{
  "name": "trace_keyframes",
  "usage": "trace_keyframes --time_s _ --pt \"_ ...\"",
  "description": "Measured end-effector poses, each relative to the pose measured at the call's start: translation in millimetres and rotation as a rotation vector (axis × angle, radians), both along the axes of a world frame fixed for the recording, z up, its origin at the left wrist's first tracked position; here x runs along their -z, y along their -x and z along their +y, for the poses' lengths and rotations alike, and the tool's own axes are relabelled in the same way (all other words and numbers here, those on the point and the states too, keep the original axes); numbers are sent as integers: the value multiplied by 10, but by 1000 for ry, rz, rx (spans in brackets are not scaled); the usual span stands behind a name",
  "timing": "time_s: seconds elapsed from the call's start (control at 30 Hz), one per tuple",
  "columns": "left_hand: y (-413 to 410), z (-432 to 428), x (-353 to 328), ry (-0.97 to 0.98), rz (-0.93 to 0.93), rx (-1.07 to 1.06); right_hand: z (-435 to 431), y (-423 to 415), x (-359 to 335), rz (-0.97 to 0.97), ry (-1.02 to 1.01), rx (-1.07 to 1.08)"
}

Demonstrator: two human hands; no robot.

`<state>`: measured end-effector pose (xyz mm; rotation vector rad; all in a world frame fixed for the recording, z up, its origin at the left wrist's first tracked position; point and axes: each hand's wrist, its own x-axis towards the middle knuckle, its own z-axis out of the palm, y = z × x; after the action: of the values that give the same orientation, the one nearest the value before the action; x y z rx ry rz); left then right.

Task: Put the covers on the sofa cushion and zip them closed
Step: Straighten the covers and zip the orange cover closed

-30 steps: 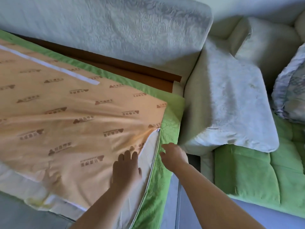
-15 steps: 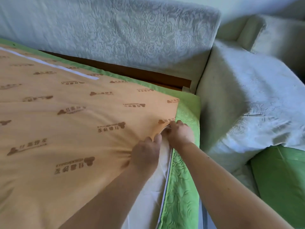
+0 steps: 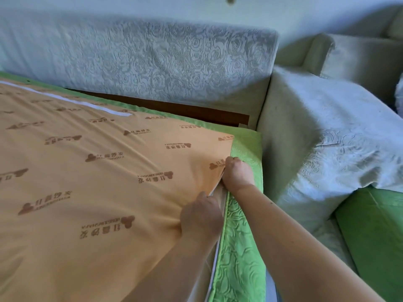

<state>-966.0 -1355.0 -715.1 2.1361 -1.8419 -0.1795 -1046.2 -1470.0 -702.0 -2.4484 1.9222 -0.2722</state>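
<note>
Right hand (image 3: 237, 173) slid up, pinching the seam (image 3: 226, 200); left hand (image 3: 200, 216) bunches smooth orange cloth (image 3: 109, 192).

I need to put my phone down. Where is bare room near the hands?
The orange cover is bare left of the left hand, up to the white strip. The grey cushion top, right of the green edging, is bare too. Crowded: the zip between that hand and the right hand.

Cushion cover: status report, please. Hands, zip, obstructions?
Left hand grips orange fabric. Right hand pinches zip at seam. Zip open below hands. No obstruction seen.
</note>
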Motion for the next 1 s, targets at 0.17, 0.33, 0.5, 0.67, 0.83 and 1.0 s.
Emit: trace_keyframes --time_s 0.17,0.33,0.5,0.67,0.83,1.0 --pt "81 147 65 85 -168 198 9 3 -71 118 -21 -21" --pt "121 170 72 88 -159 231 -55 43 -148 238 -16 -102" --pt "154 197 -12 -7 -33 92 -92 122 -246 358 52 -197" --pt "209 260 22 45 30 61 -102 186 -441 480 92 -293" --pt "192 282 13 99 0 49 -33 212 -489 468 80 -345" --pt "216 289 90 134 -80 92 70 224 -448 419 18 -399"
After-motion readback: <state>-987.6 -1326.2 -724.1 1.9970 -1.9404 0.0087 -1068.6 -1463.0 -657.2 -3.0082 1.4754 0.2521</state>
